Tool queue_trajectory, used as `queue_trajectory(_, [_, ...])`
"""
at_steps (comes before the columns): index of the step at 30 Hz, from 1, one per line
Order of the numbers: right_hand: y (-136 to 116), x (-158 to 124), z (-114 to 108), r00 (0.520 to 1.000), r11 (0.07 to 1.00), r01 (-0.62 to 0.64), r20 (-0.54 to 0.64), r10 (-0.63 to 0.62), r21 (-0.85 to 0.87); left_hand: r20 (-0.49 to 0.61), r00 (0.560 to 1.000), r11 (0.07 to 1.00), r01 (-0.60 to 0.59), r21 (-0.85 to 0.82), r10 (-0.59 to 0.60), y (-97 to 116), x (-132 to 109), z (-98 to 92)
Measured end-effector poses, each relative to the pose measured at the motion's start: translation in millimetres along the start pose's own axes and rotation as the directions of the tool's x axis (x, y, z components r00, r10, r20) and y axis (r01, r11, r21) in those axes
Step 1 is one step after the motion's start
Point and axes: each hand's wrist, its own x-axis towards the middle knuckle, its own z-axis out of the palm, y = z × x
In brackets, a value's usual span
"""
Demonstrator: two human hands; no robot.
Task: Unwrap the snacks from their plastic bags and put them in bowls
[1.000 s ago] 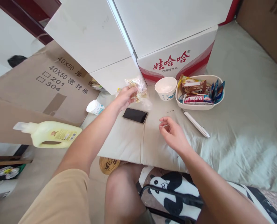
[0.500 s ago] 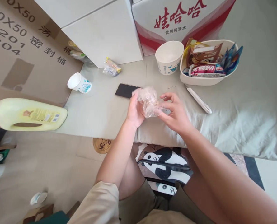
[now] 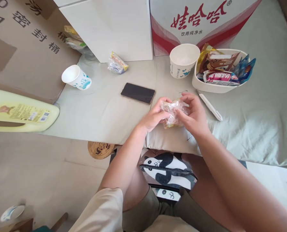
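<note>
Between my two hands is a crumpled clear plastic wrapper [image 3: 173, 111], with some yellow showing at its lower edge; whether anything is inside I cannot make out. My left hand [image 3: 155, 114] grips its left side, thumb on top. On the right side, my right hand [image 3: 193, 112] presses it with the thumb and curled fingers. Both hands are above the near edge of the cloth-covered surface. A dark phone [image 3: 138, 92] lies just beyond my left hand. Close to my right hand rests a white utility knife [image 3: 210, 107].
A paper bowl [image 3: 184, 61] and a white basket [image 3: 214, 87] of packaged snacks stand at the back right. To the left are a paper cup [image 3: 77, 77], a crumpled wrapper [image 3: 117, 63] and a yellow bottle [image 3: 24, 111]. Cartons [image 3: 114, 29] line the back.
My right hand has closed onto the wrapper's right side, where its fingers were spread before. Both hands and the wrapper have moved right, baring the whole phone. The view has shifted somewhat.
</note>
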Motion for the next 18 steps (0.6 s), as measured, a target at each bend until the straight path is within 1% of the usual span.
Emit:
queue_trajectory(2, [2.0,-0.8,3.7,0.992,0.991,-0.101,0.085,0.093,0.087,0.033,0.999,1.000,0.001,0.018,-0.002,0.1,-3.7,-1.1])
queue_trajectory(4, [3.7,-1.1,5.7,0.978,0.971,-0.180,0.139,0.158,0.157,0.018,0.999,0.995,-0.029,0.095,0.028,-0.1,-6.4,-3.6])
queue_trajectory(6, [4.2,-1.1,5.4,0.971,0.957,-0.220,0.136,0.197,0.191,-0.032,0.998,0.987,-0.041,0.153,0.046,1.1,-8.4,-7.9])
queue_trajectory(8, [2.7,-1.3,3.6,0.966,0.947,-0.251,0.114,0.232,0.203,-0.104,0.993,0.987,-0.047,0.154,0.063,3.9,-9.5,-12.9])
queue_trajectory(10, [-0.4,-2.1,2.3,0.956,0.926,-0.289,0.124,0.266,0.242,-0.190,0.974,0.987,-0.098,0.127,0.122,6.3,-9.3,-16.2])
queue_trajectory(11, [-2.3,-2.8,2.6,0.947,0.910,-0.314,0.152,0.282,0.271,-0.232,0.960,0.985,-0.136,0.108,0.158,6.7,-8.4,-16.4])
queue_trajectory(13, [-5.8,-4.2,5.5,0.925,0.868,-0.367,0.228,0.304,0.333,-0.297,0.931,0.977,-0.207,0.050,0.212,4.8,-5.2,-12.6])
queue_trajectory(14, [-7.3,-4.8,8.0,0.917,0.844,-0.388,0.251,0.311,0.370,-0.312,0.924,0.974,-0.227,0.014,0.220,2.6,-3.0,-8.8])
queue_trajectory(16, [-9.7,-5.1,13.4,0.910,0.793,-0.411,0.247,0.332,0.449,-0.305,0.928,0.970,-0.238,-0.043,0.214,-2.8,1.6,1.1])
queue_trajectory(18, [-11.6,-4.0,15.2,0.913,0.766,-0.408,0.217,0.346,0.496,-0.285,0.936,0.970,-0.235,-0.059,0.209,-7.2,5.3,9.7])
